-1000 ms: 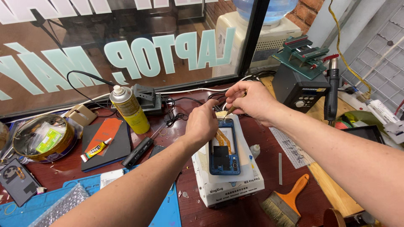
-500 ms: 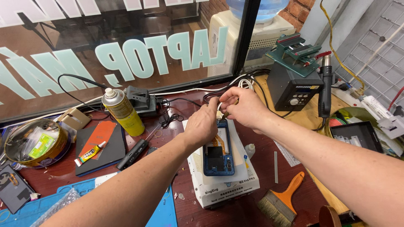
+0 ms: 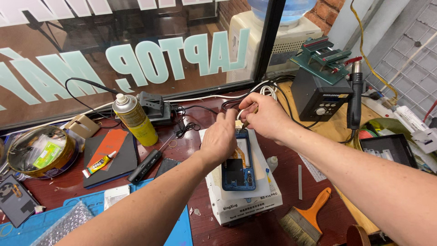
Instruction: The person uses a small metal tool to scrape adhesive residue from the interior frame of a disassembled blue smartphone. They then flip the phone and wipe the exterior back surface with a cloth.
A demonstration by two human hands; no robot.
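Note:
A blue opened phone [image 3: 238, 167], back cover off, lies face down on a white box [image 3: 241, 200] in the middle of the dark red bench. My left hand [image 3: 219, 139] rests on the phone's upper left edge, fingers curled against it. My right hand [image 3: 264, 116] hovers over the phone's top end, pinching a thin dark tool [image 3: 246, 123] whose tip points down at the phone's upper edge. An orange flex strip [image 3: 240, 155] runs inside the phone body. The phone's top end is hidden by my hands.
A yellow spray can [image 3: 134, 119] stands left of the box; a black pen-like tool [image 3: 144, 166], a glue tube [image 3: 97, 165] on a dark pad, and a blue mat [image 3: 41, 218] lie nearer left. A brush [image 3: 304, 219] lies right. A black soldering station [image 3: 321, 93] stands at the back right.
Both hands have stayed at the phone's top end; my right hand has drawn closer to the left. The view has shifted slightly.

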